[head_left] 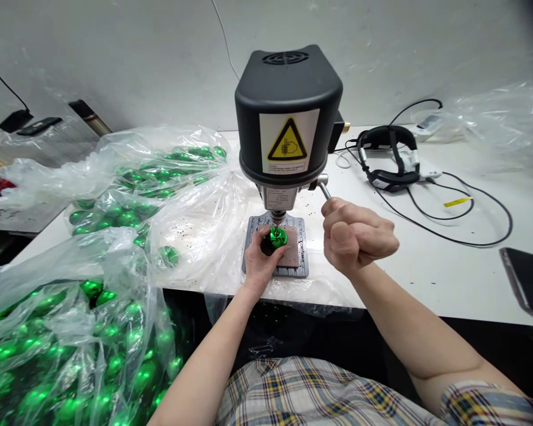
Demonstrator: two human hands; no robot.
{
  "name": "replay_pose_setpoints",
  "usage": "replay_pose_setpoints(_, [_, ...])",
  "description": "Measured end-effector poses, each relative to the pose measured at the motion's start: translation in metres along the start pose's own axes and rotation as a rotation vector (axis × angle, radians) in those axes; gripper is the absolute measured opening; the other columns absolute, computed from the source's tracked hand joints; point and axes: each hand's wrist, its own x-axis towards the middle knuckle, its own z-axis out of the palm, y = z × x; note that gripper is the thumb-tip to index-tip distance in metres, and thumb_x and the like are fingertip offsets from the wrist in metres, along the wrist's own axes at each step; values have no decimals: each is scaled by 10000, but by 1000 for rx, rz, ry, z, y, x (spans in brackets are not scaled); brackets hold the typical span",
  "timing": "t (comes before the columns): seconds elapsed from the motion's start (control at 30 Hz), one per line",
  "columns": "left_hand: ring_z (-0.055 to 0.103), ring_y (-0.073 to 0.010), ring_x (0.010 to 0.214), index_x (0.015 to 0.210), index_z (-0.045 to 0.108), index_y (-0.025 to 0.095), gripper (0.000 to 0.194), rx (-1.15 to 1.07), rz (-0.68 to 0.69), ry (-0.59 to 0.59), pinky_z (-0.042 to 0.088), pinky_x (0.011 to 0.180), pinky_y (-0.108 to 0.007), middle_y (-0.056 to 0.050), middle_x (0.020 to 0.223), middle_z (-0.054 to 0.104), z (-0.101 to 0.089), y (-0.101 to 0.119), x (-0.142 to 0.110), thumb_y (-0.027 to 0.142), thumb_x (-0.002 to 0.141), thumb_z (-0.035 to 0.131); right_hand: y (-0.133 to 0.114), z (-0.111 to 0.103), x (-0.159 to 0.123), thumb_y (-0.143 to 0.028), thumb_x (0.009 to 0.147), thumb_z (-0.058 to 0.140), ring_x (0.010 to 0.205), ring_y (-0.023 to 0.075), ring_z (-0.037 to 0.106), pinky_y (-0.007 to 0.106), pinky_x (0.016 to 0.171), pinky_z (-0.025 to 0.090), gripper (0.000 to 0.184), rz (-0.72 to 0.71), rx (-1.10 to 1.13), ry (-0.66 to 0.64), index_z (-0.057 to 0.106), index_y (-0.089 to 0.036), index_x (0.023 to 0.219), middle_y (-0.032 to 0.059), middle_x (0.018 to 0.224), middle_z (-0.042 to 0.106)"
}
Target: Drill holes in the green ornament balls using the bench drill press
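Note:
In front of me stands a black drill press with a yellow warning label. My left hand grips a shiny green ball from its left and front side, on a brown board over the grey base plate. The drill chuck is right above the ball, with its tip at the ball's top; whether it has gone in I cannot tell. My right hand is closed around the metal feed lever at the machine's right side; the lever's end is hidden in the fist.
Clear plastic bags full of green balls lie at the left, one hanging at the table's front edge. A black headset with looping cables is at the right. A phone lies near the right edge. Dark shavings dot the white table.

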Motion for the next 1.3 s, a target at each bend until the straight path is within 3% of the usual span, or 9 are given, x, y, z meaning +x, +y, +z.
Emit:
replay_pose_setpoints(0.17, [693,-244,1075,1171,591,235,513,86,73,37,554,942,-387,-65,1169,709,4,-5,4,333,729,834,-1,8,8,-49,845,555,337,51,287,279,371,211,473,-13,-34,52,253,-190,511,-69,421,298])
replay_pose_setpoints(0.27, [704,-237,1050,1160,589,222,499,127,123,90,572,918,-383,-74,1140,712,6,-1,1,333,738,830,1,18,38,-172,904,603,331,50,283,277,347,200,539,267,-122,273,296,-189,462,-65,398,283])
replay_pose_setpoints(0.43, [678,-258,1084,1199,543,200,499,265,553,239,587,881,-397,-134,1148,670,-15,12,-54,278,772,789,14,22,81,-200,918,600,357,35,311,222,331,227,434,576,-37,231,419,-195,524,-72,443,386])
replay_pose_setpoints(0.57, [686,-227,878,1215,547,190,454,546,883,-163,591,721,-360,-150,1103,675,-41,-14,-114,372,834,713,20,19,81,-201,902,612,345,31,301,215,318,196,431,580,-33,253,397,-191,528,-75,438,383])
replay_pose_setpoints(0.67, [691,-245,939,1230,567,207,375,891,700,-552,591,784,-387,-133,1118,691,-51,-42,-136,274,877,677,19,21,77,-178,902,594,334,37,306,231,320,199,446,552,-49,281,369,-197,518,-75,425,361])
replay_pose_setpoints(0.8, [710,-233,917,1244,591,190,453,842,529,-582,593,760,-342,-124,1089,711,-53,-34,-140,381,857,729,15,23,77,-186,912,574,349,16,322,214,346,223,443,576,-79,279,363,-189,523,-79,439,371])
replay_pose_setpoints(0.97, [706,-161,782,1131,627,187,228,423,745,-254,568,704,-261,-71,905,739,-67,31,-87,325,956,578,12,22,78,-186,924,552,368,-3,331,203,367,221,439,582,-101,242,352,-180,534,-85,454,385])
replay_pose_setpoints(1.07, [704,-206,972,1198,611,166,279,720,333,-40,567,841,-335,-132,1053,730,-89,49,-9,240,1011,418,13,21,77,-183,928,550,364,-4,330,200,360,217,442,554,-94,239,350,-177,534,-88,447,385])
replay_pose_setpoints(1.3, [653,-339,1157,1256,634,66,398,1389,-320,-368,484,993,-434,-266,1194,679,-158,34,104,211,894,557,12,20,74,-198,932,563,387,1,359,206,382,237,441,542,-93,234,354,-176,545,-85,454,389])
